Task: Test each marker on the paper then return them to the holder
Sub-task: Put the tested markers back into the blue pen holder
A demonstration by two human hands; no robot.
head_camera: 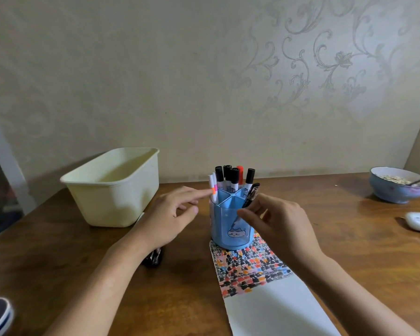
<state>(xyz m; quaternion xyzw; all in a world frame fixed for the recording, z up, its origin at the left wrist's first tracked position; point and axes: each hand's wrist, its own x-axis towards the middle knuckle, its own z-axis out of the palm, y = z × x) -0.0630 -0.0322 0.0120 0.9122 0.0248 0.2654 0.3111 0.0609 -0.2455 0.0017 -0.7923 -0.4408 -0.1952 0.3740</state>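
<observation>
Patterned wallpaper backs your wooden desk (325,238), where the blue holder (230,224) stands on the far end of the paper (272,309), above its colour swatches. Your right hand (277,221) pinches a dark pen (251,194) seated in the holder; your left hand (170,212), fingers loose, touches the white markers (213,187). You look to be choosing a marker: lift it straight up, clear of its neighbours.

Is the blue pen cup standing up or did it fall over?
Standing up. The blue holder sits on its base on the paper, and the markers poke straight up out of it.
</observation>
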